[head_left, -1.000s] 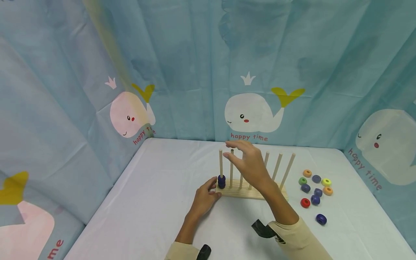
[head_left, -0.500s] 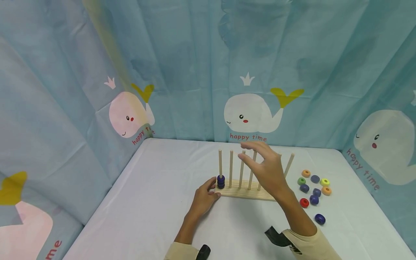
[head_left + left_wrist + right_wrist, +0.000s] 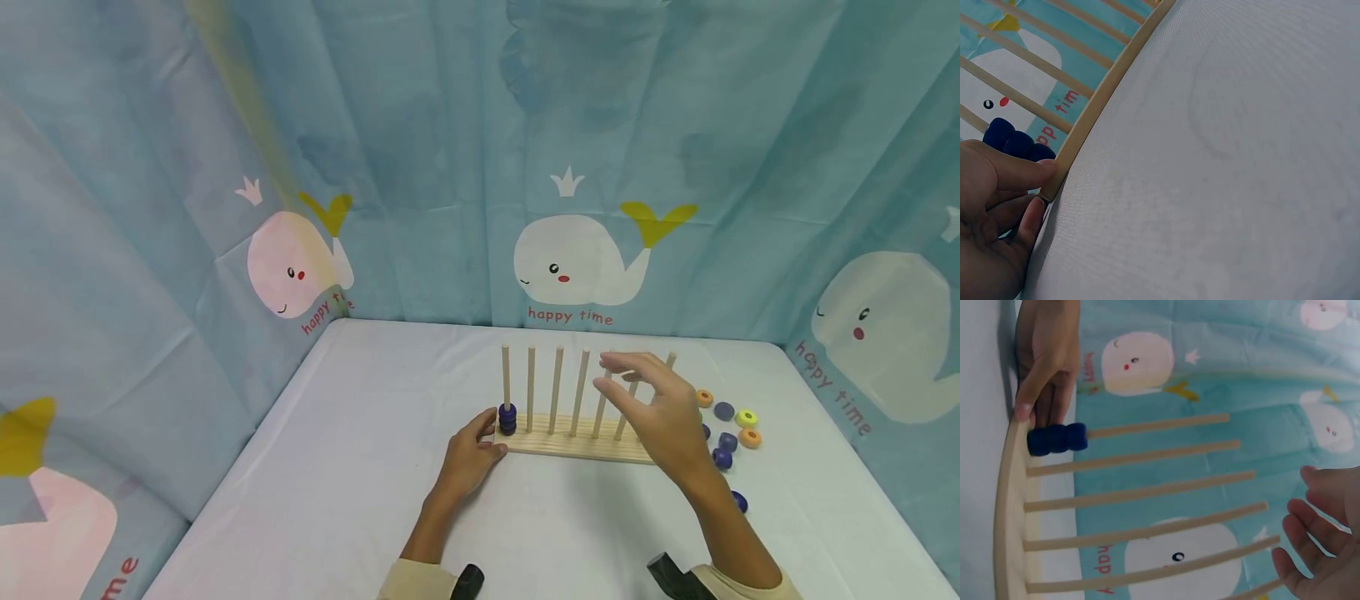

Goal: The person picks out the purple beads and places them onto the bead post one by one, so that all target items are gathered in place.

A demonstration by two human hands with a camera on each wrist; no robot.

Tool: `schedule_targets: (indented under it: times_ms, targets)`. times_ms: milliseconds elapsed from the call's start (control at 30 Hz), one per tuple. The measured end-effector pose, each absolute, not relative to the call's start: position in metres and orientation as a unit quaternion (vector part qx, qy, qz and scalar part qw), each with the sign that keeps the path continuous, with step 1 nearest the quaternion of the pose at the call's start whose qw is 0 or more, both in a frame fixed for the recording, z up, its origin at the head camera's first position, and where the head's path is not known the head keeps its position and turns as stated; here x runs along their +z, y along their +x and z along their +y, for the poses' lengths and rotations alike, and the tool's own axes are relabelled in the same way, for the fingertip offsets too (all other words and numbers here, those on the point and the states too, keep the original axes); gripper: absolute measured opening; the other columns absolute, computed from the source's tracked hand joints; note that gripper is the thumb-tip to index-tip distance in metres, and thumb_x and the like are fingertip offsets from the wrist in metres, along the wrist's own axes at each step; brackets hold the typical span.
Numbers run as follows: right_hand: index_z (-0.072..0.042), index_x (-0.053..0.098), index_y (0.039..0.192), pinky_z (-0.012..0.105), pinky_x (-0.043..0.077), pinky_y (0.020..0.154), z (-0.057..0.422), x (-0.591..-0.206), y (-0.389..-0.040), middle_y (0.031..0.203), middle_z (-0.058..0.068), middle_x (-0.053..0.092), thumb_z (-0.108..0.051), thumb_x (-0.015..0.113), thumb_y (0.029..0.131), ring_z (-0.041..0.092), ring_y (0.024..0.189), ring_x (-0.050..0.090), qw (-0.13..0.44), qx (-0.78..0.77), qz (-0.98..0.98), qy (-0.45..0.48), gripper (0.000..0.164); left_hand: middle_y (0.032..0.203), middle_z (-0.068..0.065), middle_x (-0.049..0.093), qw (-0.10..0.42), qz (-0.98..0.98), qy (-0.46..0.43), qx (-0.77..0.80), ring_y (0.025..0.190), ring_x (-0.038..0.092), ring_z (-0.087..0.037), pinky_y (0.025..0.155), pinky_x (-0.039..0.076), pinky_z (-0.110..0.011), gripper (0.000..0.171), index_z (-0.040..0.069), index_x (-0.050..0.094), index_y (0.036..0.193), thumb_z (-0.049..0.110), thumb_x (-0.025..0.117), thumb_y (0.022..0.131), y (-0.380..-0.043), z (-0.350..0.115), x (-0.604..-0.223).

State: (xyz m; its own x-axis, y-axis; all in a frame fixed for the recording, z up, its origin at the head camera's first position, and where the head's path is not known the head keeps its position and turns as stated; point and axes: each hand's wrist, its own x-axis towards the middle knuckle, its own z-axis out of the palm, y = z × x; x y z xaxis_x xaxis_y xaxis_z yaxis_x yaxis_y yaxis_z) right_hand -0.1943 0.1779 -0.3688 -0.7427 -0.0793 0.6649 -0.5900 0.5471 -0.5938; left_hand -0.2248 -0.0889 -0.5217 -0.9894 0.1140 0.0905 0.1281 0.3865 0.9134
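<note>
A wooden peg rack (image 3: 577, 448) with several upright pegs stands on the white table. Three dark blue beads (image 3: 507, 419) are stacked at the foot of its leftmost peg. At that same end my left hand (image 3: 467, 461) holds the base; the left wrist view has the thumb on one edge of the base (image 3: 1094, 115) and fingers around the end. My right hand (image 3: 660, 408) hovers in front of the right-hand pegs, holding nothing. Its fingers are loosely bent, with a gap to the thumb, and the right wrist view shows them (image 3: 1319, 540) beside the peg tops.
Loose beads lie right of the rack: orange (image 3: 750, 438), yellow (image 3: 746, 418), and several blue or purple ones (image 3: 724, 411). My right hand and forearm hide part of this group. A whale-print curtain (image 3: 420, 167) stands behind the table.
My right hand has moved right along the pegs and slightly lower, uncovering the middle pegs and covering some loose beads, including the red one. My left hand stays at the rack's end.
</note>
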Motion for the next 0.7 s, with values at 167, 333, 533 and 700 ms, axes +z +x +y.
schedule_targets:
  times_ms: [167, 333, 533, 700]
  targets:
    - [-0.017, 0.070, 0.116, 0.014, 0.046, 0.085, 0.191, -0.379, -0.187, 0.111, -0.008, 0.067, -0.020, 0.075, 0.087, 0.016, 0.096, 0.062, 0.285, 0.434, -0.838, 0.167, 0.030, 0.138, -0.008, 0.055, 0.009, -0.829, -0.075, -0.555, 0.117, 0.057, -0.023, 0.094, 0.050, -0.035, 0.061, 0.011, 0.046, 0.145, 0.009, 0.069, 0.088, -0.225, -0.090, -0.522]
    - [-0.017, 0.069, 0.119, 0.011, 0.047, 0.079, 0.205, -0.392, -0.183, 0.110, -0.007, 0.067, -0.021, 0.074, 0.088, 0.012, 0.094, 0.062, 0.269, 0.442, -0.843, 0.146, 0.032, 0.138, -0.009, 0.055, 0.011, -0.828, -0.077, -0.556, 0.119, 0.056, -0.023, 0.094, 0.050, -0.034, 0.061, 0.008, 0.045, 0.145, 0.008, 0.069, 0.088, -0.224, -0.090, -0.521]
    - [-0.019, 0.068, 0.121, 0.013, 0.047, 0.078, 0.223, -0.403, -0.175, 0.111, -0.007, 0.066, -0.024, 0.072, 0.089, 0.008, 0.095, 0.061, 0.243, 0.440, -0.857, 0.111, 0.033, 0.139, -0.008, 0.054, 0.006, -0.828, -0.072, -0.555, 0.119, 0.056, -0.023, 0.094, 0.050, -0.034, 0.062, 0.009, 0.044, 0.146, 0.009, 0.069, 0.089, -0.223, -0.089, -0.520]
    - [-0.018, 0.068, 0.120, 0.011, 0.048, 0.072, 0.239, -0.412, -0.168, 0.108, -0.007, 0.067, -0.027, 0.070, 0.091, 0.007, 0.088, 0.063, 0.235, 0.429, -0.869, 0.082, 0.031, 0.140, -0.007, 0.053, 0.003, -0.829, -0.070, -0.554, 0.119, 0.056, -0.022, 0.094, 0.050, -0.032, 0.063, 0.010, 0.044, 0.146, 0.010, 0.069, 0.088, -0.224, -0.089, -0.521]
